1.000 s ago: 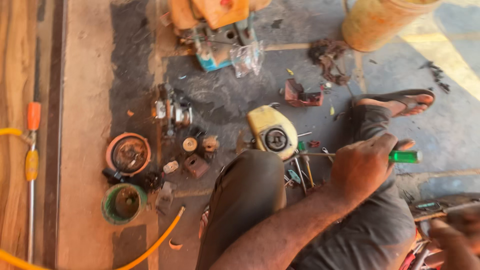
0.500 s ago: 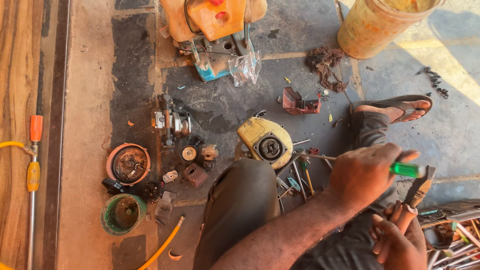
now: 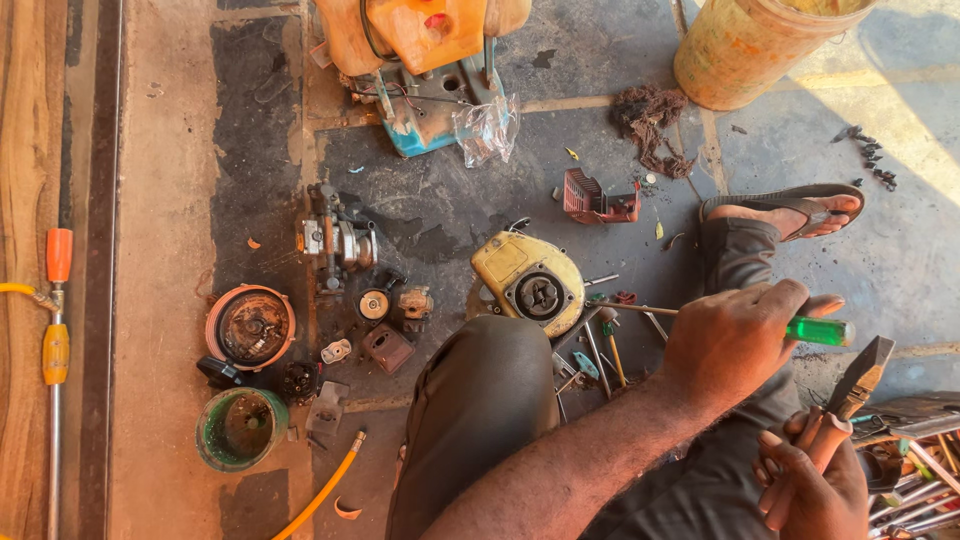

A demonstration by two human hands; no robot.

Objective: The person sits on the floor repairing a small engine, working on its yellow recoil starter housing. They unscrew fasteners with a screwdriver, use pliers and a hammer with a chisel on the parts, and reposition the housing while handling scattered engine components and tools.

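My left hand (image 3: pixel 735 340) reaches across my bent knee (image 3: pixel 490 400) and grips a green-handled screwdriver (image 3: pixel 820 331). Its thin shaft points left toward a yellow engine housing (image 3: pixel 530 280) on the floor. My right hand (image 3: pixel 810 480), low at the right, holds a hammer (image 3: pixel 862 372) by its wooden handle, with the dark head up just below the screwdriver handle. Small tools (image 3: pixel 600 355) lie between the housing and my knee.
Engine parts lie on the oily concrete: a metal engine block (image 3: pixel 335 243), a round rusty cover (image 3: pixel 250 325), a green cup (image 3: pixel 238 428), a red part (image 3: pixel 592 197). An orange machine (image 3: pixel 420 40) and a yellow bucket (image 3: pixel 755 45) stand at the back. Tools (image 3: pixel 915 470) pile at the right.
My right hand has come up from the bottom right corner with the hammer, close under the screwdriver. My left hand keeps its grip on the screwdriver.
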